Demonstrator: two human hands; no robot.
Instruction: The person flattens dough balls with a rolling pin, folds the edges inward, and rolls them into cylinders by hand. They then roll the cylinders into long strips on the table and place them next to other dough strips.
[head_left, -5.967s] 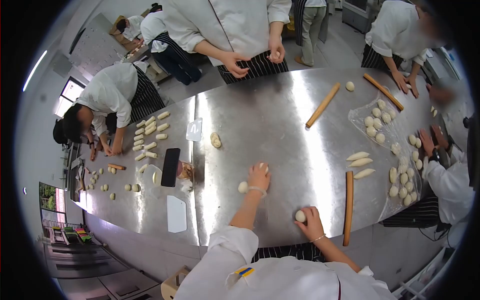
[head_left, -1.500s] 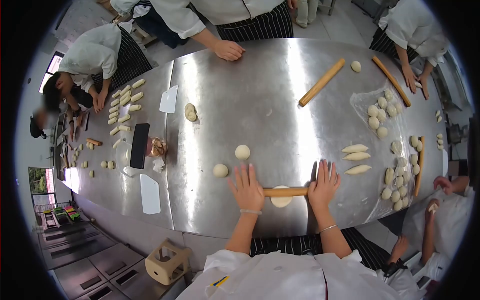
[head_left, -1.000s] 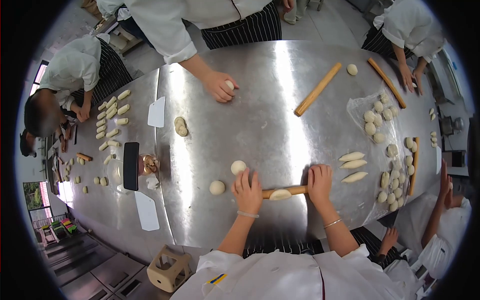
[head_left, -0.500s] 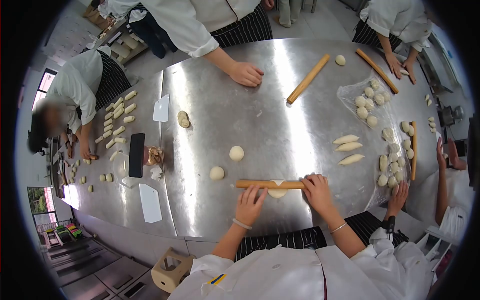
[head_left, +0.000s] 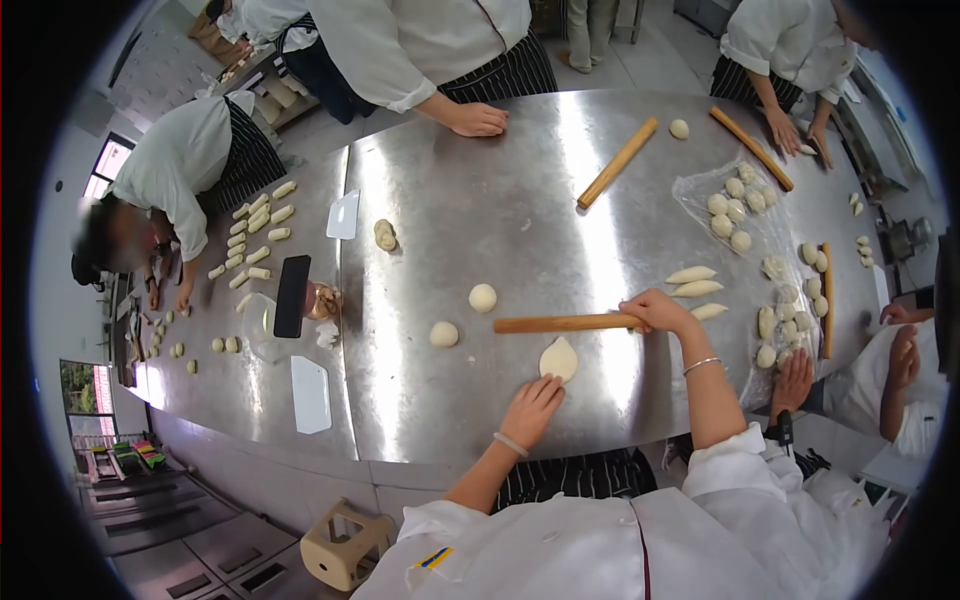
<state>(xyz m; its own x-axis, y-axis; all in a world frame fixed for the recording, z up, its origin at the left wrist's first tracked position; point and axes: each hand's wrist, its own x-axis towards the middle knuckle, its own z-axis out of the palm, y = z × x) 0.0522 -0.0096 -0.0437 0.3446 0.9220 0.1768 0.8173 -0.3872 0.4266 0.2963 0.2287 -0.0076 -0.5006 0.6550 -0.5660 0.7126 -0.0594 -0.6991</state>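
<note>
A flattened, teardrop-shaped piece of dough (head_left: pixel 559 358) lies on the steel table (head_left: pixel 500 220) in front of me. My left hand (head_left: pixel 533 408) rests just below it, fingertips at its lower edge. My right hand (head_left: pixel 657 310) grips the right end of a wooden rolling pin (head_left: pixel 565 323), which lies across the table just beyond the dough. Two round dough balls (head_left: pixel 483 297) (head_left: pixel 443 334) sit to the left of the pin.
Three shaped dough pieces (head_left: pixel 692 289) lie right of my hand, by plastic sheets with several dough balls (head_left: pixel 727 213). A second rolling pin (head_left: pixel 617 163) lies farther off. A phone (head_left: pixel 292 295) and white scrapers (head_left: pixel 311 394) are at left. Other people work around the table.
The pin has come off the dough and moved away from me, held by my right hand alone. My left hand let go of it and now touches the flattened dough.
</note>
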